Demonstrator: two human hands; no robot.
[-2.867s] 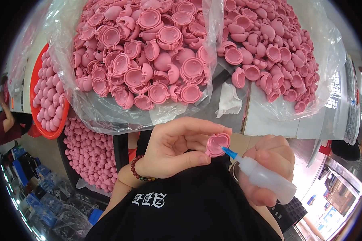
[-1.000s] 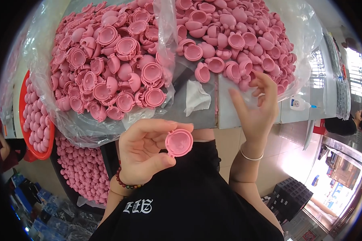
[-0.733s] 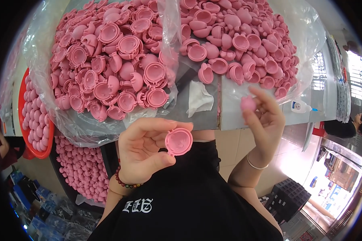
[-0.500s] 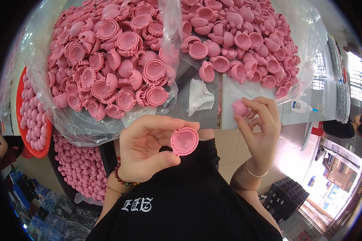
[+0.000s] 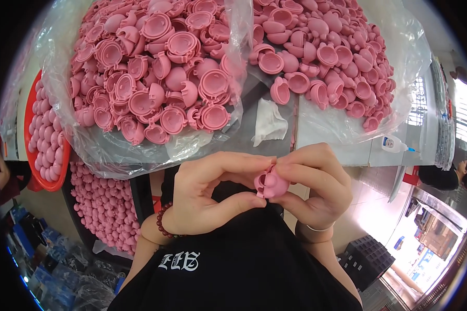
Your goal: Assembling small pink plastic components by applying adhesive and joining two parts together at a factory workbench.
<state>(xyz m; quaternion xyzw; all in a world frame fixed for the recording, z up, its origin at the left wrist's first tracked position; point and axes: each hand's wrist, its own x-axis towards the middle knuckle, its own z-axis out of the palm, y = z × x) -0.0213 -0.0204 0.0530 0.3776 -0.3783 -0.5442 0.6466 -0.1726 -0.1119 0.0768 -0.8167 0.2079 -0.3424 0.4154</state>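
Between both hands (image 5: 264, 186), pink shell piece (image 5: 271, 184), hollow facing up-left

Small factory assembly workshop, grey workbench (image 5: 316, 136) heaped with clear plastic bags (image 5: 140, 150) of identical pink moulded shells (image 5: 171, 78), red basket (image 5: 32, 155) of more, glue bottle (image 5: 394, 145) lying nearby

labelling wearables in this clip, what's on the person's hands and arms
Both hands are bare, without gloves or sleeves. The left hand has a bracelet of dark red round beads at the wrist. The right hand has a thin pale bangle at its wrist. No rings can be made out.
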